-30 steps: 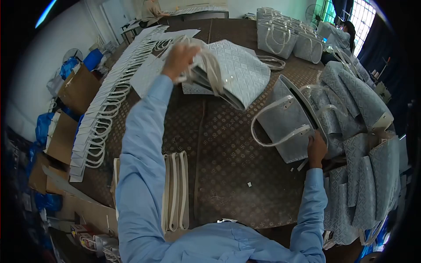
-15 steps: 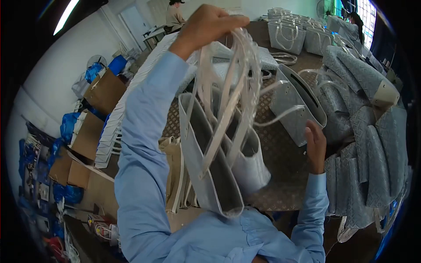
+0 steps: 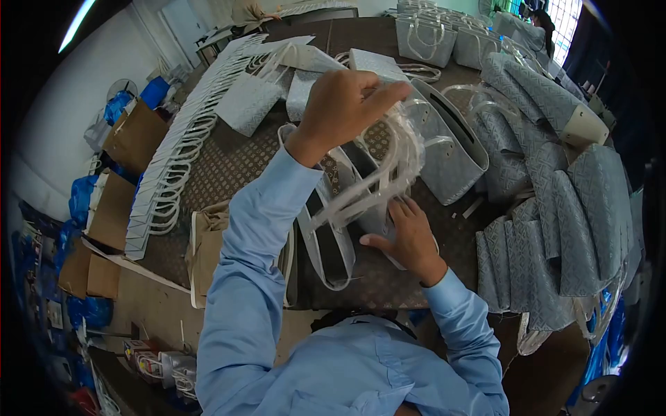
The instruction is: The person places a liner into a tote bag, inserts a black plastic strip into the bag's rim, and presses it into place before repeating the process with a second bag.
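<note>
The single view looked out from the person's head, facing forward and steeply down, with the chest of the blue shirt (image 3: 347,367) at its bottom edge. The left hand (image 3: 340,107) came close beneath the lens, nearer than the right hand (image 3: 413,239). Beyond them the surface (image 3: 225,166) ran away toward the room's far end. The wide, round-edged field also took in a wall (image 3: 83,90) at left and a window (image 3: 565,24) at upper right.
</note>
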Demonstrator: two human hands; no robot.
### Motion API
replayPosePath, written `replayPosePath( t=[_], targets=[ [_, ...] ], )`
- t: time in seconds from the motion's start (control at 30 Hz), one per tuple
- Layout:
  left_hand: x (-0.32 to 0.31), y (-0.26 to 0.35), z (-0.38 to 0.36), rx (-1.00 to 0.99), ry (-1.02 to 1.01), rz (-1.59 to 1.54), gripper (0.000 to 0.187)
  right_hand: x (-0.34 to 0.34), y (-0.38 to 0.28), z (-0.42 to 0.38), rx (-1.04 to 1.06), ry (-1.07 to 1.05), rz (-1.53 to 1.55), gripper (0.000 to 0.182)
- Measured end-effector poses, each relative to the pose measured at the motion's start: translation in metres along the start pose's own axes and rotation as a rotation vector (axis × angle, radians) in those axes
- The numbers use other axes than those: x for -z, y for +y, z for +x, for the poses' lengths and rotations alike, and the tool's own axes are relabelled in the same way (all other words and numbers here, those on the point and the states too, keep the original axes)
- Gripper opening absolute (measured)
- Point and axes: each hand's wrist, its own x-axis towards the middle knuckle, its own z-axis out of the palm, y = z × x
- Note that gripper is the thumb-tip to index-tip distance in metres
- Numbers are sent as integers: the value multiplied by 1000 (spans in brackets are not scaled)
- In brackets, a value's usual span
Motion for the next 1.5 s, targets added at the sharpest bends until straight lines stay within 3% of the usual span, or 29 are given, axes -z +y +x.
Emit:
replayPosePath(
  t=[0.07,0.1,0.17,0.2,0.23,0.27,0.3,0.33,0.37,0.43,0.5,0.53,0.57,0.63,0.7,0.77,0.83,0.87,1.0,1.07,1.1,1.17,1.2,1.23,1.3,1.37,1.43,1.47,1.5],
  targets=[
    [-5,-9,-1,28,131,92,34,-6,-14,17,41,339,-38,60],
    [-7,-15,-2,28,123,94,34,-11,-13,29,36,342,-32,60],
    [-8,-28,-7,-334,423,388,24,-32,-3,52,-100,416,139,49],
    [-8,-35,-17,-278,538,420,34,-46,3,59,-103,424,143,49],
    [-9,-43,-33,-223,657,452,45,-60,11,66,-242,346,276,45],
    [-10,-47,-59,60,633,267,55,-63,17,72,-370,266,406,42],
    [-14,-55,-95,340,595,81,66,-52,9,71,-311,300,462,37],
    [-23,-82,-137,560,438,185,83,-53,13,67,-301,307,467,37],
    [-39,-93,-181,777,200,-24,99,-55,21,68,-304,332,521,38],
    [-76,-87,-224,927,-245,-268,101,-59,26,73,-307,340,579,39],
    [-85,-48,-207,1027,-84,-278,92,-64,24,85,-288,347,1080,42],
    [-91,-58,-205,940,-50,-209,75,-57,14,87,-367,366,1060,42],
    [-91,-67,-208,960,-21,-209,75,-52,10,87,-357,332,1062,42],
    [-77,-54,-200,1225,109,-389,48,-43,13,79,-285,400,1155,43],
    [-70,-21,-204,1282,76,-458,52,-27,17,65,-297,455,1158,44],
    [-112,-8,-247,753,267,-434,63,-11,30,48,-353,461,1155,44],
    [-122,38,-247,859,162,-459,68,-4,29,29,-461,433,1134,42],
    [-117,57,-233,1003,70,-487,72,-5,31,18,-521,383,1193,37],
    [-131,59,-225,826,104,-321,77,-9,14,-3,-400,400,861,31],
    [-128,49,-227,703,63,-280,82,-16,17,-10,-307,513,555,26],
    [-120,47,-230,740,88,-263,82,-27,33,-18,-312,527,389,22],
    [-102,46,-239,713,-59,-226,74,-20,28,-24,-458,433,556,44],
    [-94,41,-249,707,-46,-219,66,-25,27,-29,-444,555,519,47],
    [-81,32,-266,747,-34,-211,66,-29,25,-34,-428,684,473,50],
    [-60,9,-303,777,6,-333,54,-22,11,-47,-489,691,180,47],
    [-26,-23,-353,956,67,-165,42,-17,-21,-53,-497,707,-350,41],
    [10,-67,-425,1103,76,136,38,-23,-58,-51,-381,937,-494,33],
    [26,-84,-464,1152,89,314,36,-34,-76,-48,-392,912,-502,33],
    [50,-93,-491,1123,137,350,34,-48,-97,-42,-208,860,-401,31]
  ],
)
